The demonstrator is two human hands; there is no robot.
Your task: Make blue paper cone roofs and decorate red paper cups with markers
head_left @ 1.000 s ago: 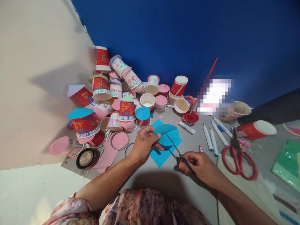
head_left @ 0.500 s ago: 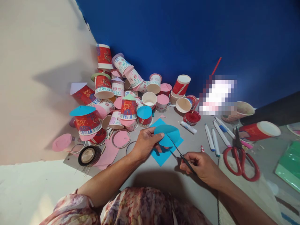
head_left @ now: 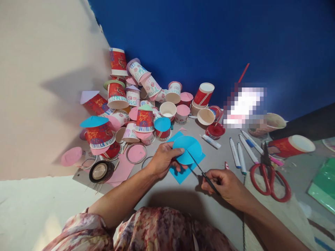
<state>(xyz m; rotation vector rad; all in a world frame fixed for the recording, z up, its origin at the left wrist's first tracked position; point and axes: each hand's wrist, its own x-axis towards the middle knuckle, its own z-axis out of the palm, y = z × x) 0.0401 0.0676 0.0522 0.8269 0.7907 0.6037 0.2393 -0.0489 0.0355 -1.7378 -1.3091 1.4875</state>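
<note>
My left hand [head_left: 167, 157] pinches the left edge of a blue paper disc [head_left: 188, 143], thumb on top and fingers underneath. My right hand [head_left: 218, 183] is closed round the dark handles of a slim pair of scissors [head_left: 199, 168]. The blades reach up and left to about the middle of the disc, over its lower right part. Beneath the disc, a blue paper square [head_left: 180, 177] lies on the grey table, partly hidden by the disc and my left hand.
Decorated paper cups [head_left: 143, 118] with paper tops are heaped at the back left. Markers [head_left: 235, 153], red-handled scissors [head_left: 269, 179] and a red cup [head_left: 290, 145] lie on the right. A glue stick [head_left: 211, 142] is behind my right hand. A tape roll [head_left: 101, 171] sits left.
The blue disc has tilted a little, showing more of its top face. Both hands keep their grips, and the scissors stay at the disc. The whole view has shifted slightly.
</note>
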